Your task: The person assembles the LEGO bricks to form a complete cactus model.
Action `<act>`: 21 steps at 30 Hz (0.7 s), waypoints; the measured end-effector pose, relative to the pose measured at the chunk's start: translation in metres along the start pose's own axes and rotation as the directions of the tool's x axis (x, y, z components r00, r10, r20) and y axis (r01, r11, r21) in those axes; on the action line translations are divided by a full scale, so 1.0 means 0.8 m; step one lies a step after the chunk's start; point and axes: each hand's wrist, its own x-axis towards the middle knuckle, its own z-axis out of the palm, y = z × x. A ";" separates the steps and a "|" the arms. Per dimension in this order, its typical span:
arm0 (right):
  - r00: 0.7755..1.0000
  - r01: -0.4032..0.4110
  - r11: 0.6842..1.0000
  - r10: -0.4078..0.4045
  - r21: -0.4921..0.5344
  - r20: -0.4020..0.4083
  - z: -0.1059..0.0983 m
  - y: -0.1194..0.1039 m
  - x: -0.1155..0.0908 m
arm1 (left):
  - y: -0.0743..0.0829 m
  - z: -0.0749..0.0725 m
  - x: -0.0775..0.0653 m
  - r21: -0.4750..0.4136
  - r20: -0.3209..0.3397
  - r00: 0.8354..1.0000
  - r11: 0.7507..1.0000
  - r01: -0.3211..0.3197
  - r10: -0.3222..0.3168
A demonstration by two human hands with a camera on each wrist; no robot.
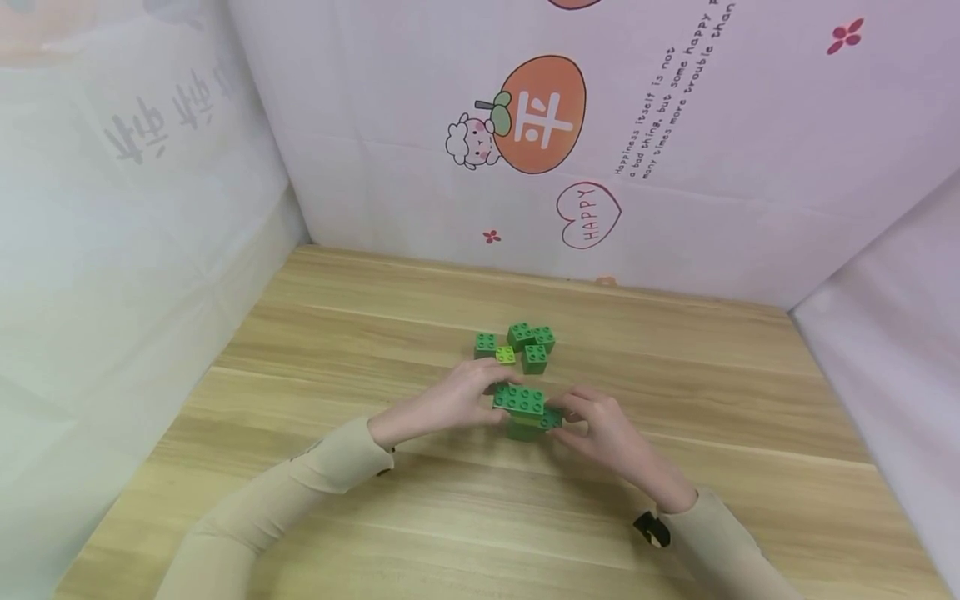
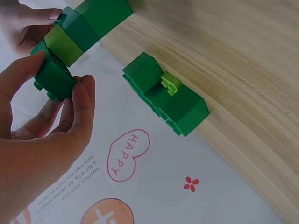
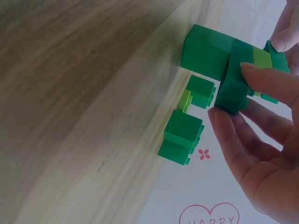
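A small stack of building bricks stands on the table between the two hands. Its top is a green brick [image 1: 519, 400] with two rows of studs, jutting to the left. Under that sit a lime brick [image 2: 63, 45], a darker green brick [image 3: 233, 88] that sticks out to the right, and a green block [image 3: 208, 51] at the bottom. My left hand [image 1: 468, 396] pinches the jutting end of the top brick between thumb and fingers. Opposite it, my right hand [image 1: 611, 425] grips the protruding end of the darker green brick, thumb on one side and fingertips on the other.
Just behind the stack lie several loose bricks: a green brick [image 1: 486, 343] at the left, a thin lime brick [image 1: 506, 356] beside it, and a green brick [image 1: 535, 358] with others at the right. A printed cloth [image 1: 405, 200] hangs along the wooden table's [image 1: 360, 308] far edge.
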 end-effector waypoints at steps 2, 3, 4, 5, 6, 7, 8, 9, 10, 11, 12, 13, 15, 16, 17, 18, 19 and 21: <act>1.000 0.001 1.000 -0.001 -0.002 0.001 0.000 0.000 0.000 | -0.001 0.000 0.000 -0.010 0.004 1.000 1.000 0.011 -0.011; 1.000 0.001 1.000 -0.001 -0.003 0.001 0.000 0.000 0.000 | -0.002 0.000 -0.001 -0.012 0.006 1.000 1.000 0.018 -0.017; 1.000 0.001 1.000 -0.001 -0.003 0.002 0.000 0.000 0.000 | -0.003 -0.001 -0.001 -0.016 0.007 1.000 1.000 0.020 -0.020; 1.000 0.000 1.000 0.000 -0.003 0.002 0.000 0.000 0.000 | -0.004 -0.001 -0.001 -0.023 0.007 1.000 1.000 0.021 -0.020; 1.000 -0.001 1.000 0.001 -0.002 0.000 0.000 0.001 0.000 | -0.005 -0.001 -0.002 -0.032 0.010 1.000 0.999 0.022 -0.022; 1.000 -0.002 1.000 0.002 -0.002 0.000 0.000 0.000 0.000 | -0.006 -0.001 -0.002 -0.047 0.012 1.000 0.999 0.022 -0.022; 1.000 -0.003 1.000 0.003 -0.002 -0.001 0.000 0.000 0.000 | -0.008 -0.002 -0.003 -0.067 0.016 1.000 0.997 0.024 -0.023; 1.000 -0.004 1.000 0.004 -0.001 -0.001 0.000 0.000 0.000 | -0.009 -0.002 -0.004 -0.093 0.021 0.999 0.995 0.027 -0.025; 1.000 -0.005 1.000 0.005 0.000 -0.002 0.000 0.000 0.000 | -0.011 -0.002 -0.004 -0.124 0.026 0.999 0.992 0.028 -0.025; 1.000 -0.006 1.000 0.006 0.001 -0.002 0.000 0.000 0.000 | -0.013 -0.003 -0.005 -0.147 0.032 0.999 0.989 0.032 -0.027; 1.000 -0.006 1.000 0.006 0.002 -0.001 0.001 0.000 0.000 | -0.014 -0.004 -0.006 -0.170 0.036 0.999 0.985 0.034 -0.028; 1.000 -0.006 1.000 0.006 0.000 0.000 0.001 0.000 0.000 | -0.016 -0.004 -0.007 -0.191 0.038 0.999 0.981 0.034 -0.028; 1.000 -0.006 1.000 0.006 0.000 0.001 0.001 0.001 0.000 | -0.018 -0.006 -0.009 -0.218 0.040 0.999 0.975 0.034 -0.026; 1.000 -0.005 1.000 0.005 -0.001 0.001 0.001 0.001 0.000 | -0.020 -0.007 -0.009 -0.227 0.038 0.999 0.973 0.032 -0.024; 1.000 -0.003 1.000 0.003 0.000 0.002 0.001 0.001 0.000 | -0.021 -0.007 -0.010 -0.233 0.036 0.999 0.972 0.032 -0.024; 1.000 -0.003 1.000 0.003 0.000 0.002 0.001 0.001 0.000 | -0.022 -0.008 -0.010 -0.242 0.033 0.999 0.970 0.034 -0.026; 1.000 -0.002 1.000 0.002 -0.001 0.001 0.001 0.001 0.000 | -0.023 -0.008 -0.011 -0.252 0.030 0.999 0.967 0.037 -0.031; 1.000 -0.004 1.000 0.004 0.001 0.000 0.001 0.001 0.000 | -0.026 -0.010 -0.011 -0.262 0.018 0.999 0.964 0.051 -0.048</act>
